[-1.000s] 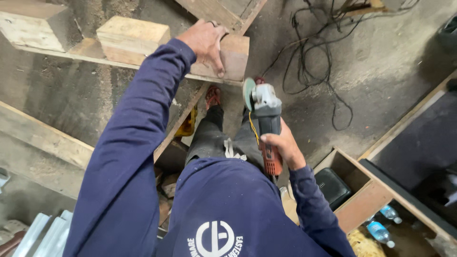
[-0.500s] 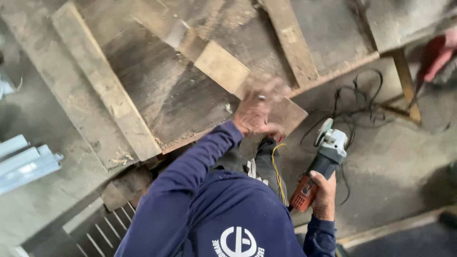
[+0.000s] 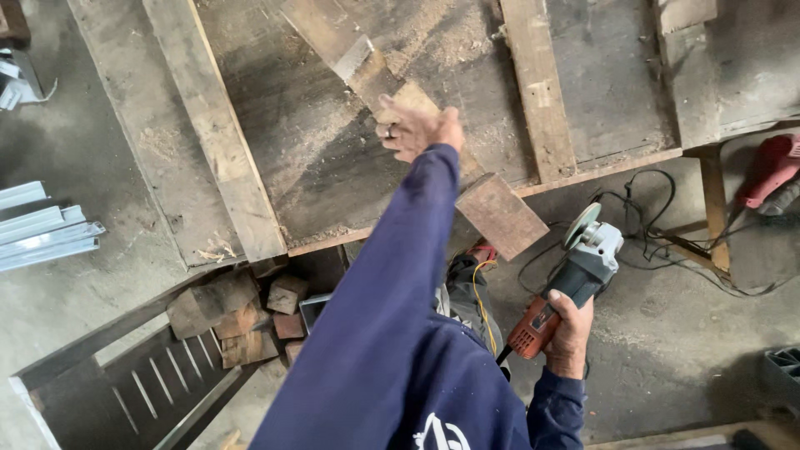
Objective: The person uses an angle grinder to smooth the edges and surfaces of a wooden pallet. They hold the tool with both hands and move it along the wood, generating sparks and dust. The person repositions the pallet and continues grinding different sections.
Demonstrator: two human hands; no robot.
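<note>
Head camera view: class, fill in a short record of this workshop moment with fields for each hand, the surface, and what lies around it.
left hand: left hand stretched out over the workbench, resting on a wooden plank
right hand: right hand gripping an angle grinder held low beside the bench, disc facing up
surface: wooden workbench, dusty with sawdust
bench edge: a wood block overhanging the front edge
below bench: wood offcuts piled up
floor: black cables; a red power tool at right; metal strips at left

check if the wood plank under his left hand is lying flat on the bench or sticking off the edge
Sticking off the edge. The wood plank overhangs the workbench edge; the left hand rests on it.
</note>
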